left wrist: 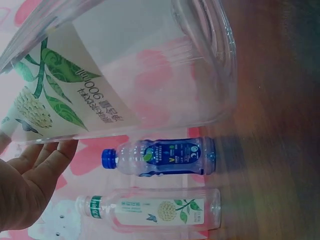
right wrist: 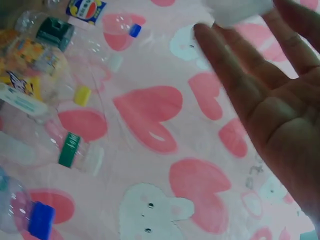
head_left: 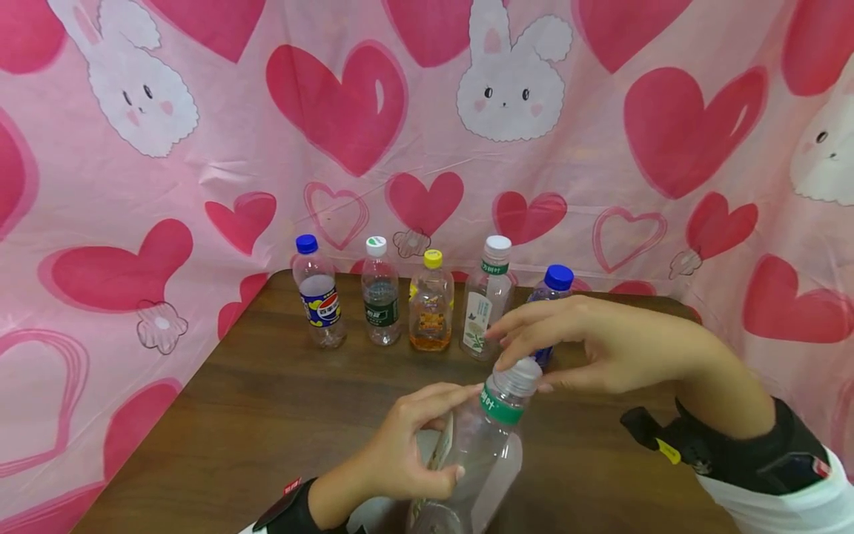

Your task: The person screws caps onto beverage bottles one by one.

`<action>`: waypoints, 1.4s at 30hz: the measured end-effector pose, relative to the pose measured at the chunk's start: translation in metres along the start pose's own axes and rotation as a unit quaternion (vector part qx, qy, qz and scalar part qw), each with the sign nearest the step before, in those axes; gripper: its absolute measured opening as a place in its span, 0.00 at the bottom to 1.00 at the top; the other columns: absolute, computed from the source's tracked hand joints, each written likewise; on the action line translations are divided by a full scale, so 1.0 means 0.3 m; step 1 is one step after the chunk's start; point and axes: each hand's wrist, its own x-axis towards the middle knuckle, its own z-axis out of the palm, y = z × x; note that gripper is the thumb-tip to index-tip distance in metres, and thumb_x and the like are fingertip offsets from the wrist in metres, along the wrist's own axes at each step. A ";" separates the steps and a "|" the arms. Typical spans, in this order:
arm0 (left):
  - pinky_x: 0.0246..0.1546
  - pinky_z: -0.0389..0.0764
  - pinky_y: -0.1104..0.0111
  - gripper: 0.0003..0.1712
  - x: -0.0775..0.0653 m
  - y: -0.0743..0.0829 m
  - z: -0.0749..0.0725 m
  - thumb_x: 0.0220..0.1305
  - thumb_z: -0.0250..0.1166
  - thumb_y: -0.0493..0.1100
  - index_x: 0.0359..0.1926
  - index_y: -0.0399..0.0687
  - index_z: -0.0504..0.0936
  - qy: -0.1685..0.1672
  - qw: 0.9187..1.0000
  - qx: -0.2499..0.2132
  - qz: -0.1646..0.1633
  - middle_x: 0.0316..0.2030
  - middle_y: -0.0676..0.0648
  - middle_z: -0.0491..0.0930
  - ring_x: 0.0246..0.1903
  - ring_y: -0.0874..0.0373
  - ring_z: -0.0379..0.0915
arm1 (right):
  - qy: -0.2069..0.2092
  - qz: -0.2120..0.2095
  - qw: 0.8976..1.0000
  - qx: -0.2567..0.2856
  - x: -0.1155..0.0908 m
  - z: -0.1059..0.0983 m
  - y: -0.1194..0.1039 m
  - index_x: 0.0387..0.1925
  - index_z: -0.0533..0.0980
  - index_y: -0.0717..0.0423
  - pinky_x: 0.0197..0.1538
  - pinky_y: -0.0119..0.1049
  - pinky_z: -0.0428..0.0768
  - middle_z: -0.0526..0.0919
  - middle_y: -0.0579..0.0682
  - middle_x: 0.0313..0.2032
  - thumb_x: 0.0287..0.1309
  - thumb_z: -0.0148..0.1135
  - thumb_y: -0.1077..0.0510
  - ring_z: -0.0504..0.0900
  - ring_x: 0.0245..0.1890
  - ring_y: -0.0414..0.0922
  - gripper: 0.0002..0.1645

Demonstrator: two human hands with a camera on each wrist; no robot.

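A large clear plastic bottle (head_left: 477, 467) with a green neck band and a leaf-print label leans to the right near the front of the table. My left hand (head_left: 407, 445) grips its side, thumb across the front and fingers behind the shoulder. Close up in the left wrist view, the same bottle (left wrist: 165, 75) fills the top, with part of the left hand (left wrist: 35, 185) beneath. At the bottle's mouth, my right hand (head_left: 600, 345) pinches the white cap (head_left: 522, 371) between thumb and fingertips. The right wrist view shows this cap (right wrist: 237, 10) blurred by the fingers.
Behind stands a row of bottles: a blue-capped one (head_left: 320, 300), a white-capped one (head_left: 380, 297), a yellow-capped one (head_left: 431, 308), a green-banded one (head_left: 477, 315) and another with a blue cap (head_left: 559, 277). A heart-print cloth (head_left: 240, 170) hangs behind the wooden table (head_left: 267, 415).
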 end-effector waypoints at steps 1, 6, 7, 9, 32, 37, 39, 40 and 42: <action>0.35 0.82 0.70 0.44 -0.001 -0.001 0.000 0.38 0.68 0.39 0.65 0.43 0.72 0.000 1.000 -0.002 0.003 0.52 0.46 0.79 0.47 0.59 0.74 | 0.003 -0.012 1.000 0.011 0.001 0.007 0.005 0.58 0.77 0.48 0.44 0.37 0.84 0.76 0.47 0.58 0.61 0.65 0.59 0.75 0.54 0.44 0.23; 0.34 0.82 0.70 0.45 0.001 -0.003 0.002 0.37 0.70 0.39 0.65 0.43 0.73 0.014 1.000 0.005 0.010 0.52 0.46 0.78 0.46 0.58 0.75 | 0.050 0.011 0.999 -0.002 0.010 0.042 0.023 0.54 0.80 0.51 0.35 0.33 0.84 0.82 0.41 0.46 0.60 0.67 0.58 0.79 0.41 0.38 0.19; 0.34 0.82 0.70 0.45 0.002 -0.003 0.003 0.38 0.71 0.39 0.65 0.43 0.73 0.017 1.000 0.007 0.008 0.52 0.46 0.78 0.46 0.58 0.75 | 0.058 0.026 0.998 -0.013 0.012 0.048 0.024 0.52 0.81 0.51 0.34 0.33 0.83 0.82 0.40 0.43 0.60 0.67 0.56 0.78 0.39 0.37 0.18; 0.34 0.82 0.70 0.45 0.003 -0.003 0.004 0.38 0.71 0.38 0.65 0.43 0.73 0.024 1.000 0.012 0.003 0.52 0.46 0.79 0.46 0.58 0.75 | 0.068 0.050 0.996 -0.042 0.017 0.059 0.025 0.50 0.81 0.52 0.32 0.31 0.82 0.82 0.38 0.40 0.60 0.67 0.53 0.77 0.35 0.35 0.17; 0.34 0.83 0.68 0.44 -0.009 -0.006 0.013 0.38 0.72 0.39 0.64 0.44 0.74 0.020 0.999 0.000 -0.026 0.53 0.47 0.78 0.46 0.59 0.74 | 0.056 -0.011 0.998 0.033 0.004 0.053 0.045 0.53 0.80 0.54 0.42 0.37 0.84 0.81 0.47 0.50 0.58 0.68 0.62 0.81 0.47 0.42 0.20; 0.33 0.83 0.70 0.44 -0.001 -0.007 0.020 0.37 0.72 0.38 0.63 0.44 0.75 0.036 0.999 0.010 -0.020 0.52 0.47 0.79 0.44 0.59 0.75 | 0.062 0.023 0.998 -0.011 0.008 0.063 0.032 0.51 0.80 0.53 0.42 0.35 0.84 0.82 0.45 0.47 0.60 0.66 0.58 0.80 0.45 0.42 0.17; 0.33 0.83 0.70 0.44 -0.001 -0.007 0.024 0.37 0.73 0.37 0.63 0.43 0.75 0.039 0.999 0.011 -0.020 0.52 0.47 0.79 0.44 0.59 0.75 | 0.061 0.040 0.997 -0.034 0.010 0.067 0.026 0.51 0.79 0.52 0.44 0.35 0.84 0.81 0.44 0.47 0.61 0.65 0.57 0.79 0.47 0.41 0.16; 0.33 0.83 0.71 0.44 -0.001 -0.006 0.026 0.37 0.73 0.37 0.63 0.43 0.75 0.041 0.999 0.011 -0.020 0.52 0.46 0.79 0.44 0.60 0.75 | 0.060 0.046 0.996 -0.047 0.010 0.070 0.025 0.51 0.79 0.52 0.45 0.35 0.83 0.81 0.43 0.47 0.61 0.65 0.57 0.79 0.47 0.41 0.16; 0.32 0.83 0.71 0.45 0.000 -0.007 0.029 0.36 0.73 0.36 0.63 0.42 0.75 0.044 0.999 0.010 -0.021 0.52 0.46 0.79 0.44 0.60 0.75 | 0.061 0.051 0.994 -0.074 0.012 0.075 0.022 0.51 0.78 0.52 0.46 0.37 0.83 0.81 0.42 0.48 0.60 0.66 0.59 0.78 0.48 0.41 0.16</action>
